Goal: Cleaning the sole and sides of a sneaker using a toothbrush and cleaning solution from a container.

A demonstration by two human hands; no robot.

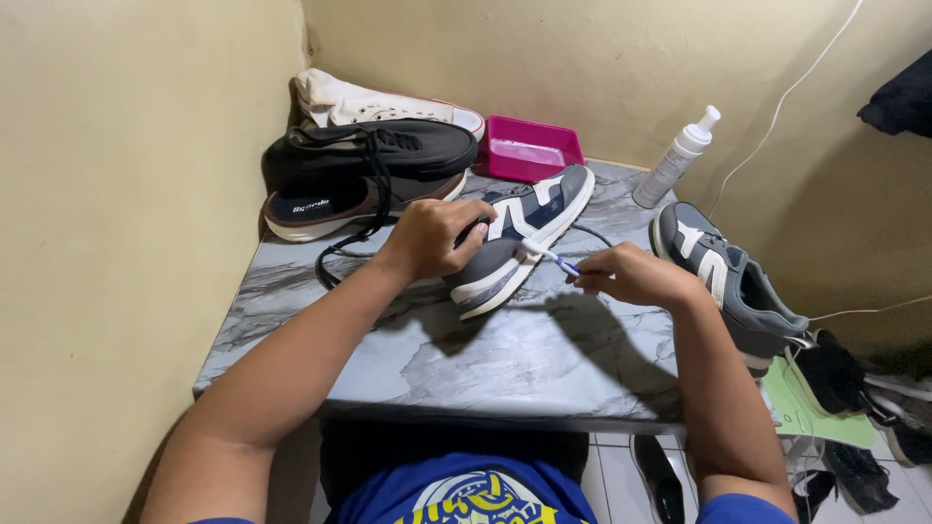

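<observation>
- Two bare hands work over a grey marble-patterned table pushed into the corner of a yellow-walled room.
- Black sneakers lie stacked at the table's back left, laces trailing toward the front, with a white shoe behind them against the wall.
- One grey-and-white sneaker rests tilted near the middle of the table, toe toward the person; its twin, the second grey sneaker, sits off the table's right edge above a heap of dark shoes.
- The left hand is clamped over the toe end of the tilted sneaker, pinning it to the tabletop.
- The right hand is closed in a pinch on a toothbrush, its head touching the white side of the sole.
- A pink tray stands at the table's back edge, and a white pump bottle leans just beside the far right corner.
- Judged from its build, the sneaker is light, soft in the upper and stiff in the sole; it looks best gripped over the toe or heel, where it will not fold. The toothbrush is thin and light, likely slick if wet, and is best held low on the handle.
</observation>
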